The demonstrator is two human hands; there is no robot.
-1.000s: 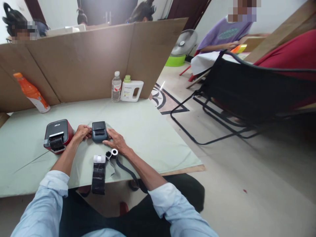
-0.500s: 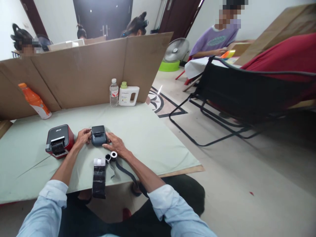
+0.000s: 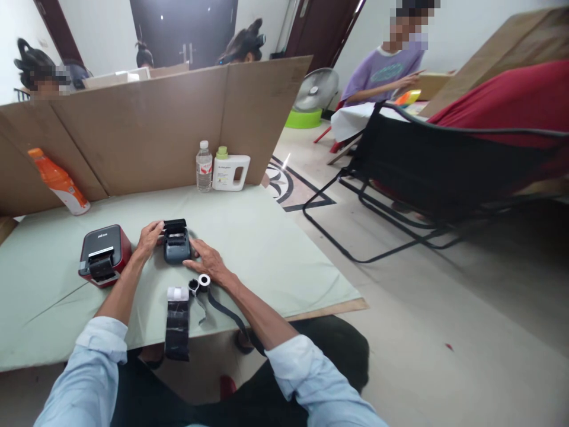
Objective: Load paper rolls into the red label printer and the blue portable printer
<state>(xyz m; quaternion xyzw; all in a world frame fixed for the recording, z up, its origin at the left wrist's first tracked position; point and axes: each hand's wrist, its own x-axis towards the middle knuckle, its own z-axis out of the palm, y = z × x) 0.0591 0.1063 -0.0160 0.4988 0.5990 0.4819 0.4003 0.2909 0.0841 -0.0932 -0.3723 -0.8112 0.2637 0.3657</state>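
A small dark portable label printer (image 3: 176,255) rests on the table between my hands, its lid (image 3: 175,224) raised and its roll compartment exposed. The fingers of my left hand (image 3: 149,238) are closed at the left edge of the lid. From the other side, my right hand (image 3: 207,260) grips the printer's right flank, thumb at the front corner. Nearer me lies a white-cored roll (image 3: 178,293) whose black strip (image 3: 176,332) hangs over the table edge. Beside it stand two small rolls (image 3: 204,281) with loose tails, one long and dark.
A larger red and black printer (image 3: 105,242) is left of my left arm. Along the cardboard screen (image 3: 146,130) stand an orange bottle (image 3: 57,178), a clear water bottle (image 3: 204,169) and a white jug (image 3: 229,173). A black folding chair (image 3: 427,160) and another person are off to the right.
The small printer's lid has swung up from shut to open, with my left hand rising slightly at its edge. My right hand has stayed against the printer's side.
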